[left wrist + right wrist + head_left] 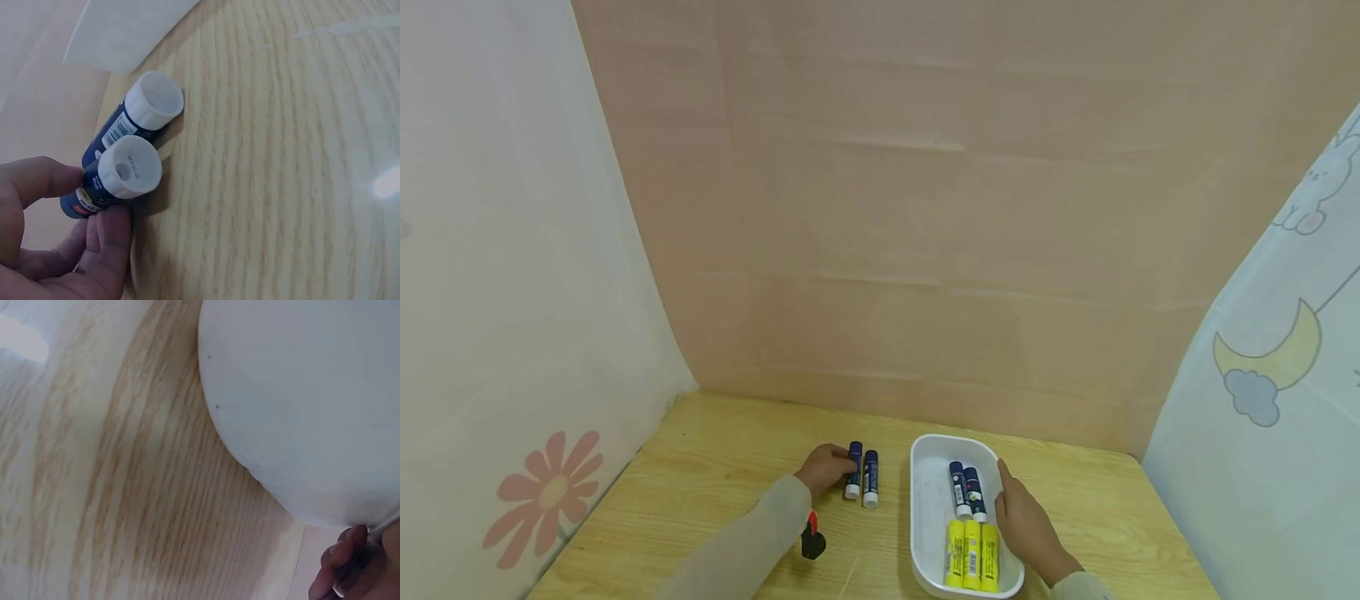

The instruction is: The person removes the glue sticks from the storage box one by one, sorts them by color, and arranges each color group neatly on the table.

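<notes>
My left hand (pixel 825 468) pinches a dark blue glue stick (pixel 94 189) with a white end between thumb and fingers, at the table's surface. Right beside it lies a second blue glue stick (pixel 870 478), also white at one end. To the right is a white plastic tray (pixel 925 517), whose right rim my right hand (pixel 1028 525) holds. Inside the tray are two blue glue sticks (pixel 959 488) and three yellow tubes (pixel 972 555) side by side at the near end. The right wrist view shows the tray's outer wall (pixel 300 412) and a few curled fingers by its edge.
A small black and red object (pixel 812 537) shows beside the left forearm. The wooden table (pixel 715 467) ends at a brown sheet (pixel 880 250) behind. Pale printed sheets stand at the left (pixel 512 292) and right (pixel 1262 400).
</notes>
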### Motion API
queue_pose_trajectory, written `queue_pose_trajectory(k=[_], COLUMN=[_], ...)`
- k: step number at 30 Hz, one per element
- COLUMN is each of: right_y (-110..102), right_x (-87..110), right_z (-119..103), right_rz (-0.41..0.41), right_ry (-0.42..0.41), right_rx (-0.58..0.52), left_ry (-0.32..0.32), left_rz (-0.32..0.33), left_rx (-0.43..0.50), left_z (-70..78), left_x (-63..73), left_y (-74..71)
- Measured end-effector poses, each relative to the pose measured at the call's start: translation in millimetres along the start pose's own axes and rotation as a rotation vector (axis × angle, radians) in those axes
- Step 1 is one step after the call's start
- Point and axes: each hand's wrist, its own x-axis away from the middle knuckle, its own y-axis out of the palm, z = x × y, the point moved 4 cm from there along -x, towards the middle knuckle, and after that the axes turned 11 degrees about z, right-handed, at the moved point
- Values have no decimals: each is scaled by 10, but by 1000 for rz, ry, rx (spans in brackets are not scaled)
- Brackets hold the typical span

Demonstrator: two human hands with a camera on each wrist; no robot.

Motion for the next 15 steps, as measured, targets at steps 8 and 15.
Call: queue_pose_trajectory(k=[8,15], right_y=[-17,-41], right_x=[13,43], right_z=[23,12], right_rz=[-6,0], right_ry=[10,6], right_rx=[10,10], left_ry=[39,19], left_rz=[26,36], left_rx=[-81,-99], left_z=[10,12], left_x=[-38,-32], left_y=[84,108])
